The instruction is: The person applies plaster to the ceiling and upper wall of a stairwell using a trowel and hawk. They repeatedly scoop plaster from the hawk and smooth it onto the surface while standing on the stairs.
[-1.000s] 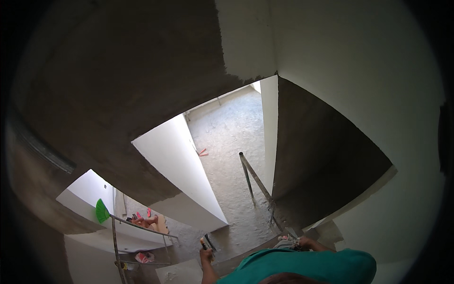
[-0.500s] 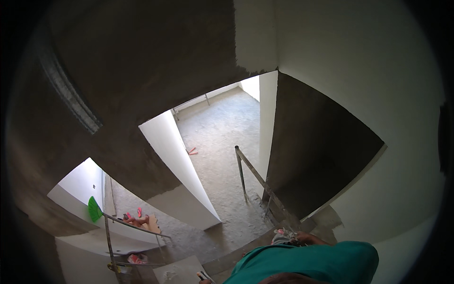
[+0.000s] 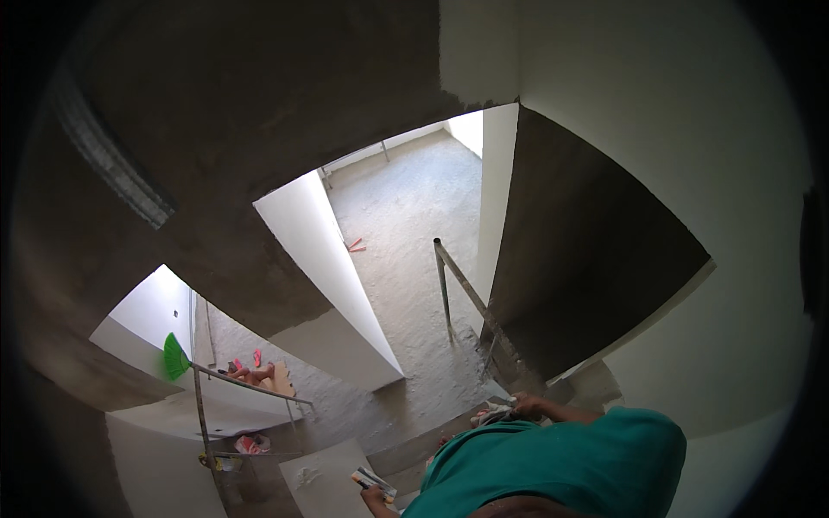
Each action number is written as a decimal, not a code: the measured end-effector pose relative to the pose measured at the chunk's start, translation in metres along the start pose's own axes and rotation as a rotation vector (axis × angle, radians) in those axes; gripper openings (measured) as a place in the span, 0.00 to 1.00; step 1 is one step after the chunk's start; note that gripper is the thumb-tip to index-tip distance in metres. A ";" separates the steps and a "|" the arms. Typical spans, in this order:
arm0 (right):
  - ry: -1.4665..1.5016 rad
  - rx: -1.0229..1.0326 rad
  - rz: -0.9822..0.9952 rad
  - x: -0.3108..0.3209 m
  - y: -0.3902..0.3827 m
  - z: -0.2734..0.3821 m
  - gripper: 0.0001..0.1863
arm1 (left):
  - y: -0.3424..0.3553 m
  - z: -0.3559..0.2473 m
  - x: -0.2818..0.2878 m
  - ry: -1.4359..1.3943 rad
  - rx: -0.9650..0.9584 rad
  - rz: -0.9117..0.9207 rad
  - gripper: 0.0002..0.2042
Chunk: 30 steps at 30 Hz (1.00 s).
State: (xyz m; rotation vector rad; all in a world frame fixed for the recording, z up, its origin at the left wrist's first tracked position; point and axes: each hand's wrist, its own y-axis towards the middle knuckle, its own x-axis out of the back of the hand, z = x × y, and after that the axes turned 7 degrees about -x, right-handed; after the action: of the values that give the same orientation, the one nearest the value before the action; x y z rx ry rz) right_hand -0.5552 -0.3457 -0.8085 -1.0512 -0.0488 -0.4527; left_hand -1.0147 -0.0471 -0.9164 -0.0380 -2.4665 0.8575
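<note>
Low down, near the pale board with its smear of whitish paste, I see the worker's left hand wrapped around a flat tool with orange and dark parts. At the front of the green shirt, the right hand is beside a crumpled greyish cloth; from where I stand its fingers are too small to make out, so I can't tell whether it grips anything. Beyond, a metal rail slants above the rough floor, and to the left stands a green broom head.
</note>
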 end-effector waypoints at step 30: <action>-0.549 0.775 -0.219 0.012 -0.127 0.259 0.19 | -0.239 -0.305 -0.038 -1.195 -0.456 0.322 0.21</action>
State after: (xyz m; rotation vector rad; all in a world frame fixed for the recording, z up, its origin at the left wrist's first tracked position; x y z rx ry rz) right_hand -0.5478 -0.1829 -0.5703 -0.3740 -0.7740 -0.2855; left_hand -0.8001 -0.0713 -0.5919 -0.1121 -3.8296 0.4287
